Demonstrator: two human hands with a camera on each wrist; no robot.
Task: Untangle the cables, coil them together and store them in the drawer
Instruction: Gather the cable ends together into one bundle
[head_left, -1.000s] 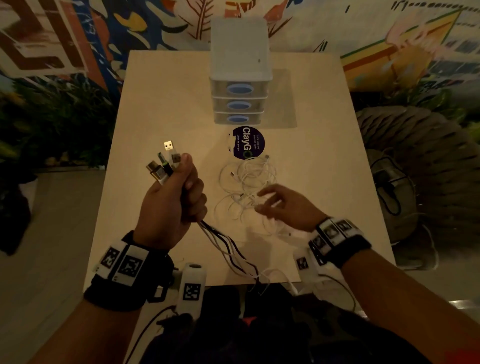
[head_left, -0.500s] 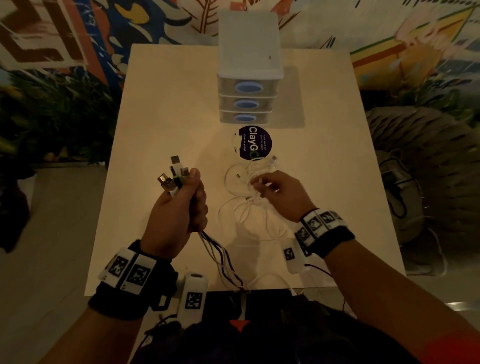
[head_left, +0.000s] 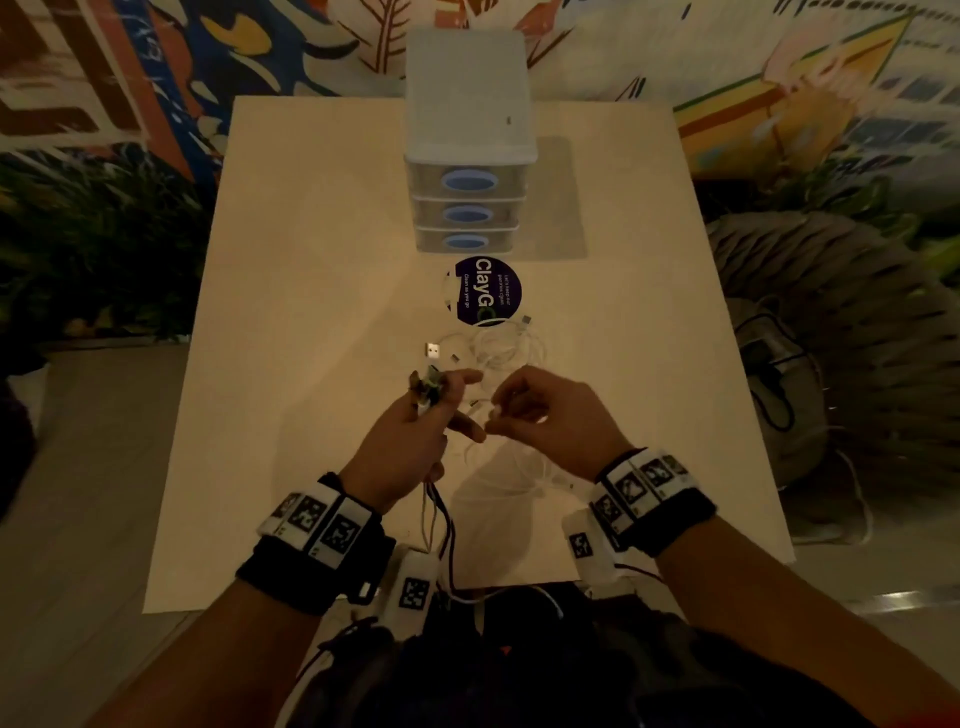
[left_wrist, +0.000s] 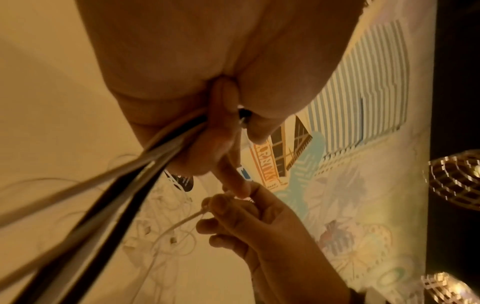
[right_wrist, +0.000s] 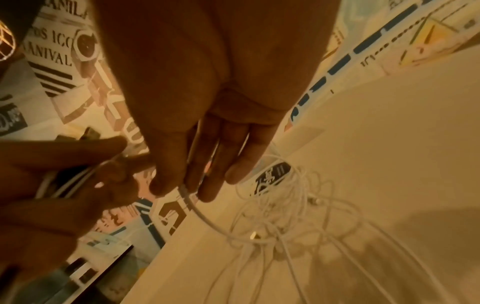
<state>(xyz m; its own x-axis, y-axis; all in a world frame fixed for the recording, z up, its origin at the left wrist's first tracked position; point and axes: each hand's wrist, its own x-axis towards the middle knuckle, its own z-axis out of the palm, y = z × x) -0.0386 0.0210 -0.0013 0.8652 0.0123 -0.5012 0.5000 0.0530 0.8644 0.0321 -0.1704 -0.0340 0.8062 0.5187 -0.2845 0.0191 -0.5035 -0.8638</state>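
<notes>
1. Since the earlier frames the left hand (head_left: 410, 441) has come down and in toward the middle of the table (head_left: 291, 364), and the right hand (head_left: 550, 415) has drawn back from the tangle to meet it
2. The left hand is closed round a bundle of dark and pale cables (head_left: 439, 519), their plugs (head_left: 427, 387) sticking out above its fingers and the leads trailing off the near table edge; its forefinger is stretched out toward the right hand
3. The right hand pinches a thin white cable (right_wrist: 197, 207) between thumb and fingertips, the other fingers loosely bent
4. That cable runs down into the loose white tangle (head_left: 506, 351) lying on the table just beyond both hands, partly over a round dark sticker (head_left: 488, 291)
5. A 3-drawer plastic unit (head_left: 467, 171) stands at the far side of the table, all 3 drawers pushed in
</notes>
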